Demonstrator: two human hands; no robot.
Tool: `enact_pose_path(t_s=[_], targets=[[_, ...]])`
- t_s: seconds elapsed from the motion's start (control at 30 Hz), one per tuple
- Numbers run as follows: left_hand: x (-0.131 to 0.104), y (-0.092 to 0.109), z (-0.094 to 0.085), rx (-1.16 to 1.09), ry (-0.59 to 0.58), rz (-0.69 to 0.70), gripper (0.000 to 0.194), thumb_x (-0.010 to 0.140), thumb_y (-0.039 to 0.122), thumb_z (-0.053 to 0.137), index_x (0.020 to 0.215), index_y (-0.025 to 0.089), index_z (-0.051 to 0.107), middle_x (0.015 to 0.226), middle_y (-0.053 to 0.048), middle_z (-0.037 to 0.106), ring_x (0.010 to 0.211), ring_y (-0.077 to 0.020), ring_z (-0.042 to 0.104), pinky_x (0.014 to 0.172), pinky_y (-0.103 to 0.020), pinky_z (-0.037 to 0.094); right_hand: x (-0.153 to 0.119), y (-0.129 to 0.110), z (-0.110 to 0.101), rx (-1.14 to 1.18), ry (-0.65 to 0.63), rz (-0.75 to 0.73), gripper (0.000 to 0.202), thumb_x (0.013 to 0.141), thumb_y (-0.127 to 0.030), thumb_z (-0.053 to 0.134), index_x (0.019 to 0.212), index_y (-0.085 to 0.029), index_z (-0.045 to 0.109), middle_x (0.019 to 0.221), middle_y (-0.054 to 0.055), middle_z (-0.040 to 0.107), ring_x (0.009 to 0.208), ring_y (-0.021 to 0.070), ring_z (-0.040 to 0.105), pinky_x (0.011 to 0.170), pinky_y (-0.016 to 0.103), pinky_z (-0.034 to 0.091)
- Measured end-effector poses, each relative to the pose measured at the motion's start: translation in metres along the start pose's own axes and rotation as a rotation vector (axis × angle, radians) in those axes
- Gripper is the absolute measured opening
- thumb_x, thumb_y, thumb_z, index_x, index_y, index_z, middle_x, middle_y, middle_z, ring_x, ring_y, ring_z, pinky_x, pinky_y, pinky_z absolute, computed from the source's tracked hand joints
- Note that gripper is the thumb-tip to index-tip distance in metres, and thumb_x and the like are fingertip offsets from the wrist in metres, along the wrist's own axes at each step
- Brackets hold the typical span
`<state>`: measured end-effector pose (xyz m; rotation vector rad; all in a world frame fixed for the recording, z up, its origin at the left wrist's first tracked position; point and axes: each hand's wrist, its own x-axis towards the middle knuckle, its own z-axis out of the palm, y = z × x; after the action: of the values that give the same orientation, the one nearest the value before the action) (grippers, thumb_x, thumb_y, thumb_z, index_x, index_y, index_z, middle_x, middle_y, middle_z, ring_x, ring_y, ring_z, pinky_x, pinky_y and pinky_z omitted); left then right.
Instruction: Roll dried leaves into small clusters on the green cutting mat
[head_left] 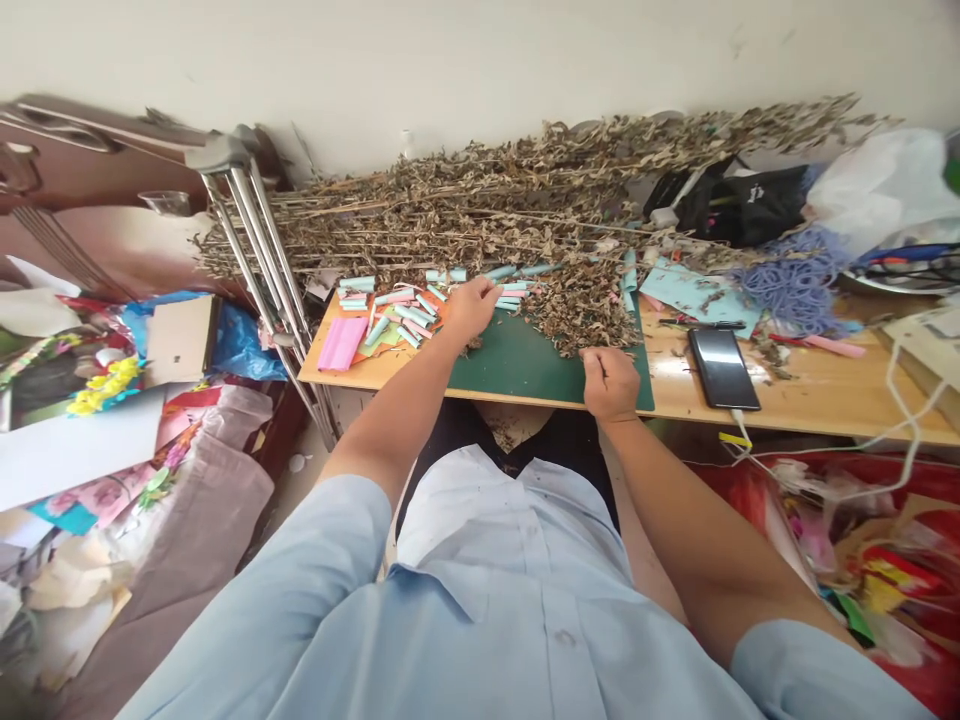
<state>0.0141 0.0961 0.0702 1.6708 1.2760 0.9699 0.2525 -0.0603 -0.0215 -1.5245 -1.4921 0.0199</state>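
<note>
Over the green mat, my left hand is closed, its fingertips beside several small rolled paper tubes in pale blue and pink. Whatever it may grip is hidden. Near the mat's front right, my right hand is curled closed at the lower edge of a heap of dried leaves. I cannot make out what, if anything, lies in its fingers. More blue and pink tubes are scattered left of my left hand, near a stack of pink paper.
Long dried leafy stalks lie along the wall. Metal crutches lean at the table's left. On the right are a phone with a white cable, blue paper, blue-purple cord and a white plastic bag.
</note>
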Motion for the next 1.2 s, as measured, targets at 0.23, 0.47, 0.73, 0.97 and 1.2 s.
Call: enact_pose_path(t_s=[0.23,0.47,0.73,0.97,1.2], targets=[[0.015,-0.028,0.016,0.473,-0.263,0.2,0.022,0.085,0.036,0.067,0.071,0.021,0.058,0.083,-0.009,0.067,0.094,-0.0275,0.062,0.091,-0.038,0.042,0.001,-0.002,-0.002,-0.024,0.009,0.024,0.034,0.103,-0.039,0.044,0.091,-0.022,0.071,0.094,0.01,0.076,0.094,0.0252,0.068,0.088,0.039,0.051],[0.022,-0.038,0.01,0.942,-0.575,0.51,0.026,0.091,0.036,0.054,0.09,0.015,0.07,0.093,-0.014,0.07,0.093,-0.03,0.065,0.085,-0.042,0.046,-0.001,-0.001,-0.004,0.009,0.012,0.022,0.034,0.103,-0.038,0.045,0.092,-0.021,0.073,0.094,0.01,0.076,0.092,0.0246,0.068,0.088,0.04,0.051],[0.012,-0.036,-0.035,0.487,-0.143,0.506,0.033,0.099,0.041,0.051,0.078,0.021,0.067,0.084,-0.007,0.07,0.084,-0.022,0.063,0.079,-0.039,0.048,-0.003,-0.004,-0.009,0.032,0.021,0.01,0.03,0.102,-0.032,0.048,0.094,-0.021,0.074,0.095,0.01,0.077,0.094,0.0243,0.07,0.089,0.039,0.053],[-0.047,-0.056,-0.063,0.259,0.209,0.213,0.04,0.097,0.049,0.057,0.075,0.017,0.062,0.065,0.0,0.055,0.063,-0.0113,0.047,0.062,-0.029,0.041,-0.005,-0.004,-0.011,0.017,-0.017,0.004,0.027,0.101,-0.029,0.05,0.095,-0.021,0.075,0.096,0.009,0.077,0.095,0.0243,0.072,0.091,0.04,0.055],[-0.114,-0.051,-0.031,0.363,-0.188,0.46,0.023,0.099,0.034,0.056,0.092,0.019,0.072,0.085,-0.006,0.072,0.082,-0.0172,0.063,0.082,-0.034,0.05,-0.005,-0.005,-0.012,-0.023,-0.064,0.014,0.025,0.099,-0.028,0.051,0.095,-0.021,0.075,0.095,0.009,0.078,0.095,0.0246,0.073,0.091,0.042,0.055]])
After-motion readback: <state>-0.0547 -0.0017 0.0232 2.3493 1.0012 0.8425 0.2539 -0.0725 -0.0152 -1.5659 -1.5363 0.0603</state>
